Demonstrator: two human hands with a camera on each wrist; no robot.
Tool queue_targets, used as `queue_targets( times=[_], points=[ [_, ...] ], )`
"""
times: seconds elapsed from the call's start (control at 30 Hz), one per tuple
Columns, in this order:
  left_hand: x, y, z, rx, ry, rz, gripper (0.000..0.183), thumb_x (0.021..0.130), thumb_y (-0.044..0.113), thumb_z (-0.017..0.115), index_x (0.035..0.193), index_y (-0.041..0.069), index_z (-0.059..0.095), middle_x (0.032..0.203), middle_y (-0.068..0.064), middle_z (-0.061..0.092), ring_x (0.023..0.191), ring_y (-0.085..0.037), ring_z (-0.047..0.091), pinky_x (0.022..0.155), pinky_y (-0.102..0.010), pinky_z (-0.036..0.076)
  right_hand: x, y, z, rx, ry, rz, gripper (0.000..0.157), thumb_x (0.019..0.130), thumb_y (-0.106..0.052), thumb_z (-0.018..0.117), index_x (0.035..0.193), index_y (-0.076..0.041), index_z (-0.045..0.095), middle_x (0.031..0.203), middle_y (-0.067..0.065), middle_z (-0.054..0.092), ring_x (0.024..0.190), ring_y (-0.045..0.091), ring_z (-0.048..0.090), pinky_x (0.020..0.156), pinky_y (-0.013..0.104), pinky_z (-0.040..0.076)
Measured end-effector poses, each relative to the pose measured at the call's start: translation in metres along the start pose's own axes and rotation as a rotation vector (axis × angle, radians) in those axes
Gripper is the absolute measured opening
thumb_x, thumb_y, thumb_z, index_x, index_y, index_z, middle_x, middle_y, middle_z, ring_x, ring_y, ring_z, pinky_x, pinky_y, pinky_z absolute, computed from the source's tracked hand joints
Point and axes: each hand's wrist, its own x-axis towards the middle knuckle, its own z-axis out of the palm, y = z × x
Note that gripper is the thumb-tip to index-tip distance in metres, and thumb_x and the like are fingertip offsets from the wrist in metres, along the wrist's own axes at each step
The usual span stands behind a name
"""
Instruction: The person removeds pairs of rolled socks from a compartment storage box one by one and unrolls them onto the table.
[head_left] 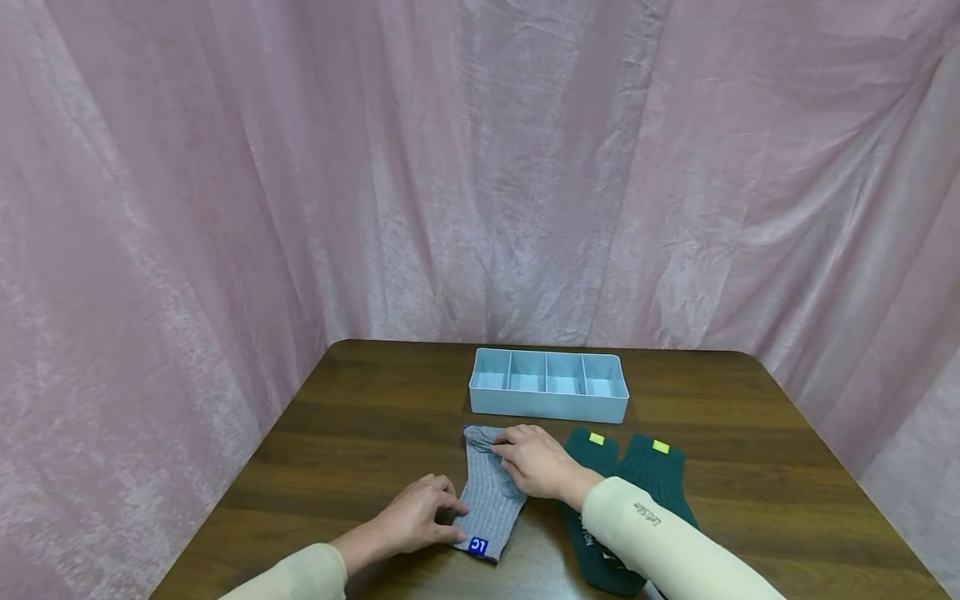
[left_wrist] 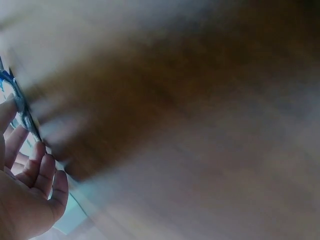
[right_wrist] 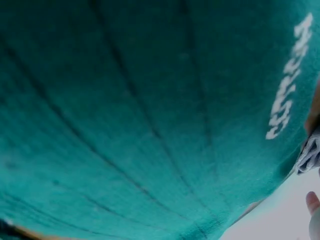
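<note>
A grey ribbed sock [head_left: 493, 500] lies on the table with its blue "LC" label toward the person and its far end folded over. The left hand [head_left: 416, 515] touches the sock's left edge by the label, thumb and forefinger apart. In the left wrist view, the left hand's [left_wrist: 32, 195] fingers bend loosely at that edge. The right hand [head_left: 538, 462] rests its fingertips on the sock's folded far end. Under the right forearm lie two dark green ribbed socks [head_left: 654, 467] with yellow tags, partly hidden. A green sock [right_wrist: 165, 110] with white lettering fills most of the right wrist view.
A light blue box [head_left: 549, 406] with several compartments stands behind the socks. The brown wooden table [head_left: 360, 417] has rounded far corners. Behind it hangs a pink velvet curtain [head_left: 480, 183].
</note>
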Motion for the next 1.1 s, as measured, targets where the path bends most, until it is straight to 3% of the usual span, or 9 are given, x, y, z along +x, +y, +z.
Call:
queue_targets(
  times=[0.3, 0.43, 0.57, 0.7, 0.9, 1.0, 1.1],
  points=[
    [-0.005, 0.001, -0.001, 0.008, 0.003, 0.011, 0.035, 0.084, 0.045, 0.078, 0.11, 0.022, 0.078, 0.102, 0.012, 0.056, 0.091, -0.004, 0.048, 0.075, -0.025, 0.044, 0.009, -0.007, -0.002, -0.02, -0.14, 0.101, 0.048, 0.103, -0.037, 0.052, 0.141, -0.009, 0.055, 0.143, 0.008, 0.051, 0.133, 0.026, 0.045, 0.109, 0.046, 0.035],
    [-0.006, 0.0, 0.001, 0.05, 0.007, 0.017, 0.033, 0.085, 0.045, 0.076, 0.11, 0.024, 0.077, 0.123, 0.002, 0.059, 0.11, -0.015, 0.053, 0.089, -0.038, 0.048, 0.013, -0.006, -0.004, -0.001, -0.173, 0.163, 0.05, 0.103, -0.038, 0.051, 0.144, -0.008, 0.052, 0.146, 0.01, 0.049, 0.135, 0.028, 0.043, 0.109, 0.047, 0.035],
    [-0.005, 0.0, 0.001, 0.077, -0.014, 0.016, 0.031, 0.087, 0.046, 0.074, 0.111, 0.026, 0.075, 0.141, -0.001, 0.055, 0.128, -0.023, 0.05, 0.099, -0.053, 0.042, 0.013, -0.003, -0.004, 0.028, -0.174, 0.192, 0.051, 0.103, -0.038, 0.051, 0.144, -0.008, 0.052, 0.146, 0.01, 0.049, 0.135, 0.029, 0.044, 0.108, 0.048, 0.035],
    [-0.005, 0.0, 0.001, 0.086, -0.038, 0.011, 0.031, 0.087, 0.046, 0.074, 0.112, 0.027, 0.075, 0.14, 0.003, 0.056, 0.128, -0.02, 0.05, 0.099, -0.052, 0.041, 0.009, 0.001, -0.002, 0.054, -0.128, 0.161, 0.048, 0.103, -0.034, 0.052, 0.144, -0.009, 0.053, 0.147, 0.01, 0.048, 0.135, 0.029, 0.043, 0.109, 0.048, 0.035],
    [-0.005, 0.0, 0.0, 0.106, -0.043, 0.019, 0.031, 0.087, 0.046, 0.074, 0.112, 0.028, 0.074, 0.14, 0.002, 0.057, 0.127, -0.019, 0.051, 0.099, -0.049, 0.041, 0.004, 0.005, 0.0, -0.015, -0.038, -0.005, 0.035, 0.103, -0.028, 0.053, 0.133, -0.015, 0.064, 0.14, 0.005, 0.055, 0.132, 0.024, 0.048, 0.11, 0.044, 0.034],
    [-0.006, 0.001, -0.001, 0.108, -0.049, 0.025, 0.03, 0.087, 0.046, 0.074, 0.111, 0.028, 0.074, 0.139, 0.002, 0.057, 0.127, -0.019, 0.051, 0.099, -0.049, 0.042, 0.002, 0.004, 0.0, -0.068, -0.063, -0.032, 0.037, 0.103, -0.031, 0.051, 0.133, -0.015, 0.064, 0.14, 0.004, 0.055, 0.131, 0.024, 0.048, 0.11, 0.044, 0.035],
    [-0.007, 0.001, -0.001, 0.11, -0.055, 0.039, 0.031, 0.087, 0.048, 0.073, 0.111, 0.028, 0.074, 0.139, 0.002, 0.057, 0.127, -0.019, 0.051, 0.099, -0.049, 0.042, 0.001, 0.003, 0.001, -0.1, -0.1, 0.003, 0.044, 0.104, -0.036, 0.049, 0.14, -0.013, 0.058, 0.146, 0.007, 0.049, 0.134, 0.026, 0.045, 0.111, 0.045, 0.034]
  ],
)
